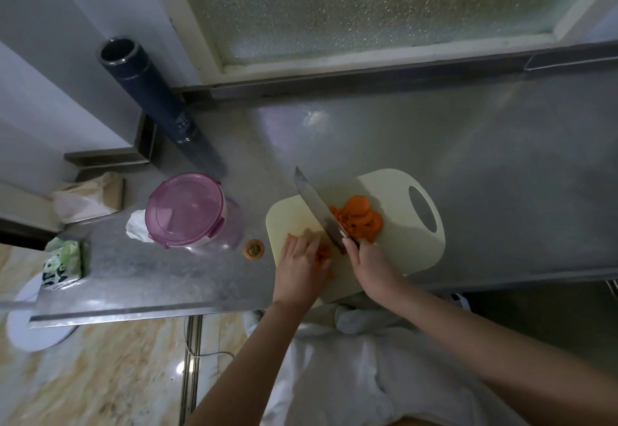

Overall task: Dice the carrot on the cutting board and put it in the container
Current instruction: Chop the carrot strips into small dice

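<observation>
A pale yellow cutting board lies on the steel counter. A pile of orange carrot slices sits in its middle. My right hand grips the handle of a long knife, whose blade slants across the board just left of the slices. My left hand rests on the board's near left part, fingers curled over small carrot pieces. The clear container with a pink lid stands left of the board, lid on.
A carrot end lies on the counter between container and board. A dark tall cylinder leans at the back left. A crumpled tissue, a paper bag and a green packet sit at the left. The counter edge runs close to me.
</observation>
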A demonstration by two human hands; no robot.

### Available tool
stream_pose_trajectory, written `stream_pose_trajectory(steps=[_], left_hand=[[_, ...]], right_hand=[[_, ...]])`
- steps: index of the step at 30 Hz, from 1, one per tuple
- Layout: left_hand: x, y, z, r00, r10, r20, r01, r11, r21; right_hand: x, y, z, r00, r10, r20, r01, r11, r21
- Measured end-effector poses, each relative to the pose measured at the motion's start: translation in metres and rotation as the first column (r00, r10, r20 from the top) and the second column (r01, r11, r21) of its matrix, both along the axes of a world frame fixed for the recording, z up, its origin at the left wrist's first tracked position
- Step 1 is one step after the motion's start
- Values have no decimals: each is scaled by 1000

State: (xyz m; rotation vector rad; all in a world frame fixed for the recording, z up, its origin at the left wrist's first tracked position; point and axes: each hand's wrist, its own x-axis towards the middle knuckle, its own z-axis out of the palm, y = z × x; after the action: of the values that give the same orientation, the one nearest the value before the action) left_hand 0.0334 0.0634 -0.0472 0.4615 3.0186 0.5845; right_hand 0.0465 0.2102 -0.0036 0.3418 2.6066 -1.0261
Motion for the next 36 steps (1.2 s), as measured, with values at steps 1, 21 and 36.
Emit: stream_pose_trajectory(steps=[1,21,36], left_hand=[[1,-1,1,1000,-10,7,11,999,-42],[6,1,-10,988,-64,-144,49,994,-102],[1,5,-5,993,66,-98,-67,998,-12]], right_hand=[[1,2,1,1000,-8,1,8,1000,-13],[23,4,4,1000,-28,10,28,999,-27],[20,-3,6,998,46,53,-52,993,104]])
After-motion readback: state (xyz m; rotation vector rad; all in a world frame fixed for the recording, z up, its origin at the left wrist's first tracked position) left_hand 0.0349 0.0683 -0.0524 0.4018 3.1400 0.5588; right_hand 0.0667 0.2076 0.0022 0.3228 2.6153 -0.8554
